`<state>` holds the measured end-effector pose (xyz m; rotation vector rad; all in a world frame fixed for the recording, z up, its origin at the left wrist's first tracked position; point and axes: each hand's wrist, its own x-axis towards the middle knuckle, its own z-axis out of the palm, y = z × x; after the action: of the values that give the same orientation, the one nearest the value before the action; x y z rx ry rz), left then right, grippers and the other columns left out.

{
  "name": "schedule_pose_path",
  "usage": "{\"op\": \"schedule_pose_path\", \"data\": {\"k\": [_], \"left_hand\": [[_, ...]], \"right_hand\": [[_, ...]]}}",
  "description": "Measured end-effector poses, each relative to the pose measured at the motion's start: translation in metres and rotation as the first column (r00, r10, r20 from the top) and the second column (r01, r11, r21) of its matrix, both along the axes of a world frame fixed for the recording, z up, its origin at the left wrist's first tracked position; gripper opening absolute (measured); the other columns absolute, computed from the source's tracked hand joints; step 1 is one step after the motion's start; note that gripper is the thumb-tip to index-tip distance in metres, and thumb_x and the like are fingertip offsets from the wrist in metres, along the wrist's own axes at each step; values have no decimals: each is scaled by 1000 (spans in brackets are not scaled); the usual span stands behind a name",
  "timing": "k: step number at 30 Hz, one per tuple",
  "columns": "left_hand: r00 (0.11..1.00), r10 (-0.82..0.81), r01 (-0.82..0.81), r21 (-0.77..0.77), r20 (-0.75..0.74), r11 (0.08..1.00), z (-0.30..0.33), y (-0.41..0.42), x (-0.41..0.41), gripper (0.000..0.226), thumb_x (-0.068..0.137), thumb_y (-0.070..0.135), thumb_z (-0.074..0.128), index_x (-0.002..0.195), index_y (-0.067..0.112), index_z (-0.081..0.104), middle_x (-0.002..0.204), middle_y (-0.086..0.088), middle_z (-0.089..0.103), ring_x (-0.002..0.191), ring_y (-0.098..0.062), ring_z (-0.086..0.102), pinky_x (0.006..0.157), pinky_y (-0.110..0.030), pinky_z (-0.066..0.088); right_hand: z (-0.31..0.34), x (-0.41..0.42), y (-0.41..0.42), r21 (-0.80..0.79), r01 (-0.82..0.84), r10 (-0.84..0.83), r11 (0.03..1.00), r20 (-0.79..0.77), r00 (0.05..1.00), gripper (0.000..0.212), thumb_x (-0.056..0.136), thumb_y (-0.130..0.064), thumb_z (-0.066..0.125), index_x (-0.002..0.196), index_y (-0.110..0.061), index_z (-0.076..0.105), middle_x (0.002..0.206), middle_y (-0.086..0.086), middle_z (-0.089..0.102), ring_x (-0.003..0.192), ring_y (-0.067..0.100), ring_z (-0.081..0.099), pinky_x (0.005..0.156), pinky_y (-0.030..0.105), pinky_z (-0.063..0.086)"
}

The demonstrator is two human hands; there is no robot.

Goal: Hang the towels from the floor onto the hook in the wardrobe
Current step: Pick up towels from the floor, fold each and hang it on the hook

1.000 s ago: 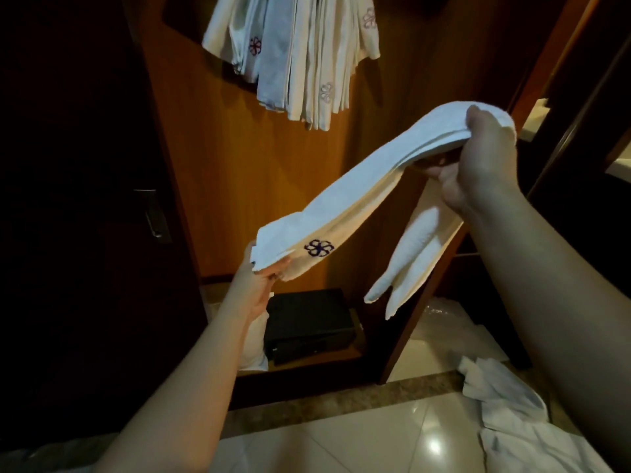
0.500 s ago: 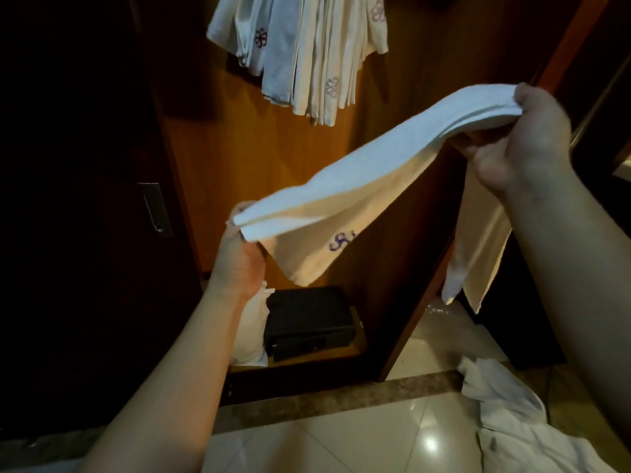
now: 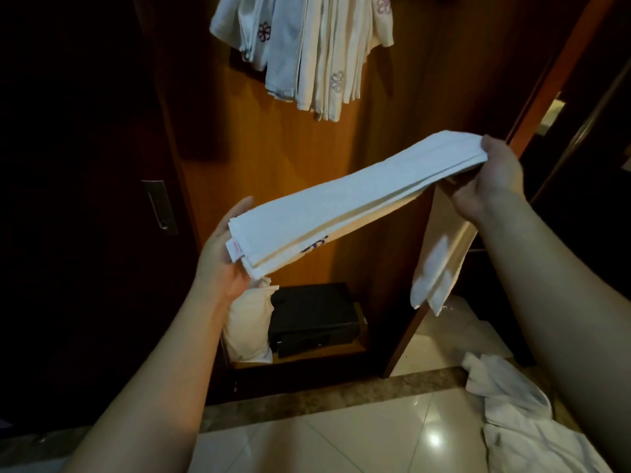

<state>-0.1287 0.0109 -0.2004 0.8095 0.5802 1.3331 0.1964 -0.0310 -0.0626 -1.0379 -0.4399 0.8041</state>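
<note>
A white towel (image 3: 345, 203), folded into a long strip with a purple flower mark on its underside, stretches between both hands in front of the open wardrobe. My left hand (image 3: 223, 257) lies under its lower end with the palm up and fingers fairly straight. My right hand (image 3: 491, 179) grips the upper end, and the towel's other half hangs down below it. Several white towels (image 3: 307, 49) hang at the top of the wardrobe; the hook is hidden behind them. More white towels (image 3: 512, 411) lie crumpled on the floor at the lower right.
A black safe (image 3: 314, 319) and a white bag (image 3: 247, 329) sit on the wardrobe's bottom shelf. A dark sliding door with a metal handle (image 3: 160, 208) stands at the left. The wardrobe's wooden side panel (image 3: 420, 319) rises at the right. Glossy tiled floor (image 3: 341, 438) lies below.
The towel has been folded narrower and flattened into a neat strip. My left hand has shifted from pinching the end to supporting it from below; my right hand dropped slightly.
</note>
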Motion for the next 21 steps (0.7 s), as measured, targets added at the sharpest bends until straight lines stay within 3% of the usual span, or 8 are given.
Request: {"op": "schedule_pose_path", "data": {"k": [4, 8, 11, 15, 17, 19, 21], "left_hand": [[989, 34, -29, -35, 141, 999, -8, 1, 0, 32, 97, 23, 47, 86, 27, 76, 98, -3, 77, 88, -24, 76, 56, -30, 59], [989, 46, -37, -73, 137, 997, -19, 9, -7, 22, 97, 25, 50, 89, 26, 70, 112, -8, 74, 102, -33, 72, 64, -37, 60], [990, 39, -24, -107, 136, 994, -27, 10, -9, 23, 97, 25, 51, 86, 27, 70, 116, -9, 73, 107, -36, 71, 69, -39, 61], [961, 74, -27, -176, 265, 984, -40, 6, -7, 41, 103, 19, 40, 72, 25, 67, 93, -5, 77, 83, -23, 76, 49, -24, 58], [944, 108, -30, -244, 311, 969, -47, 2, -2, 36, 103, 17, 39, 76, 20, 63, 79, -4, 75, 69, -18, 75, 43, -20, 54], [926, 142, -17, -337, 349, 941, -54, -1, 5, 26, 101, 23, 42, 87, 16, 63, 78, -8, 75, 69, -21, 76, 50, -23, 58], [917, 121, 47, -405, 380, 913, -60, -3, 12, 30, 99, 40, 43, 94, 16, 62, 96, -15, 76, 88, -33, 76, 75, -39, 62]], "right_hand": [[-12, -7, 2, -18, -20, 20, 1000, -38, 999, 32, 100, -28, 54, 128, -13, 56, 124, 14, 68, 110, 31, 68, 95, 50, 56], [-17, -15, 3, 38, -108, 112, 993, -151, 982, 35, 104, -33, 47, 135, -19, 52, 126, 16, 65, 111, 37, 65, 87, 61, 55], [-21, -19, 3, 116, -152, 177, 981, -250, 952, 38, 106, -37, 42, 138, -17, 51, 124, 18, 69, 109, 40, 67, 77, 58, 58], [-24, -26, 0, 221, -211, 273, 952, -308, 911, 39, 108, -38, 38, 132, -11, 55, 109, 20, 75, 94, 41, 74, 76, 61, 58], [-22, -31, -2, 268, -222, 307, 938, -336, 891, 40, 108, -37, 38, 130, -9, 55, 107, 21, 75, 92, 42, 74, 81, 63, 57], [-18, -38, -2, 306, -228, 334, 924, -363, 870, 41, 108, -37, 39, 130, -7, 56, 108, 22, 74, 95, 43, 73, 88, 65, 53], [-11, -44, -2, 343, -226, 355, 912, -382, 853, 42, 108, -37, 39, 129, -5, 56, 109, 23, 74, 96, 44, 72, 90, 66, 52]]}}
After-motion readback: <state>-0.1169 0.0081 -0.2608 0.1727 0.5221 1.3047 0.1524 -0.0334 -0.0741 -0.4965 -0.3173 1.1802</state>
